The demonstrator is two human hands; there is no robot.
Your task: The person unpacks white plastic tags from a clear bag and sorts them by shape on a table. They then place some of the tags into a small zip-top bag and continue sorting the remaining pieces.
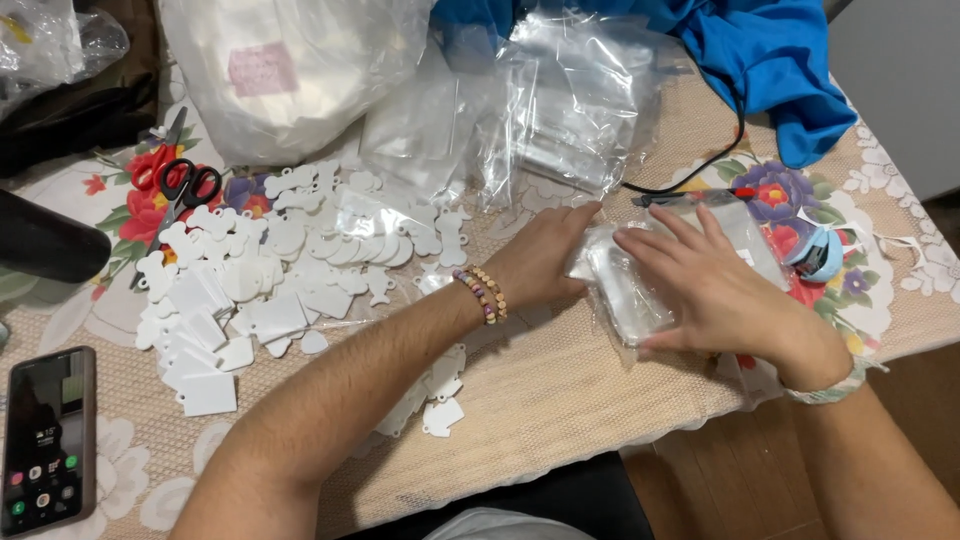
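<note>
My left hand [540,255] rests at the left edge of a stack of small clear plastic bags [625,290], fingers curled against it. On top of the same stack lies my right hand [705,285], flat with fingers spread, pressing it down. A bead bracelet circles my left wrist and a woven band my right wrist. The stack lies on a beige table runner [560,390] near the table's front edge.
A heap of white blank tags [270,290] in bone, round and rectangle shapes spreads to the left. Red-handled scissors [180,185], a phone [48,440], large clear bags [560,100], a blue cloth [780,60], a black cable [700,165] and a blue tape roll [820,252] lie around.
</note>
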